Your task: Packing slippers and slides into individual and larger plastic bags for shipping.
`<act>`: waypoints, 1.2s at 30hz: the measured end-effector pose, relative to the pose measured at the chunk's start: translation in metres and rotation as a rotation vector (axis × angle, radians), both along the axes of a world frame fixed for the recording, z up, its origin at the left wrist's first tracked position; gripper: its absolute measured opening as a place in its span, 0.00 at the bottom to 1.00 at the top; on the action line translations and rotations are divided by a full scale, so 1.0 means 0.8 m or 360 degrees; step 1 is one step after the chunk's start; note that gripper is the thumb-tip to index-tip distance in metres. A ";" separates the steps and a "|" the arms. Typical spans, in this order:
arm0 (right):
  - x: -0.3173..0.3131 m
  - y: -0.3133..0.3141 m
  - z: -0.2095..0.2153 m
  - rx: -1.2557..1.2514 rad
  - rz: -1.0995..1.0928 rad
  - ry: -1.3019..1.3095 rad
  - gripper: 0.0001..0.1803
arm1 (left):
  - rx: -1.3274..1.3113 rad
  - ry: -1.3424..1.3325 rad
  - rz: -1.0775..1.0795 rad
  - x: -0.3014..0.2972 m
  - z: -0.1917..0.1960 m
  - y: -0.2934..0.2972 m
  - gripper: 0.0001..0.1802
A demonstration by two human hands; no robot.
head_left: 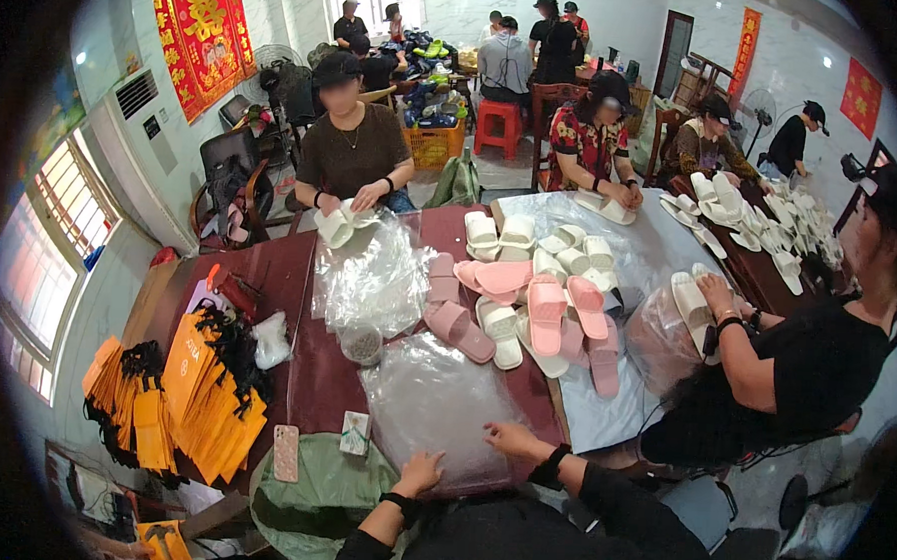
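Evidently, the step in hand was the handling of clear packing film. The near film pile (pixel 444 390), taken as the landmark, was found flat on the dark red desk (pixel 316 384), directly before the wearer. The left hand (pixel 422 473) was held at the near left part of the film pile, and the right hand (pixel 510 440) over its near right part, the two standing apart with fingertips turned inward. In each hand the grip was seen partly spread, with no object visible in it; whether the film was touched could not be told.

Beyond and to the right of the film pile, pink slippers (pixel 546 314), cream slippers (pixel 499 332) and mauve slippers (pixel 463 332) were heaped, none of them in the wearer's hands. To its left, a phone (pixel 286 453) and a small tied bundle (pixel 355 433) were noted on a green sack (pixel 304 504). At its far left corner a round container (pixel 363 345) was recorded.

For the next move, a narrow pinch on one film edge was judged to be called for, with care that only a single layer be lifted.
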State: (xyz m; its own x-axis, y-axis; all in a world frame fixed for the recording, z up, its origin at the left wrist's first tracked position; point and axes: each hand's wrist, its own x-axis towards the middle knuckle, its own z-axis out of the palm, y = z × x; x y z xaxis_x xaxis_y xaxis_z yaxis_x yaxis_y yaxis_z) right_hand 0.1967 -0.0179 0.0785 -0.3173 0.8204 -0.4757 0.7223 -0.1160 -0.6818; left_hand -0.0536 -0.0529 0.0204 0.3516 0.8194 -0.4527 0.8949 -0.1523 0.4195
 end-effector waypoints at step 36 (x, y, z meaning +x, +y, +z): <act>0.229 0.289 -0.065 0.1036 -0.0630 0.0158 0.16 | -0.0199 0.0186 0.0132 0.033 -0.032 -0.026 0.19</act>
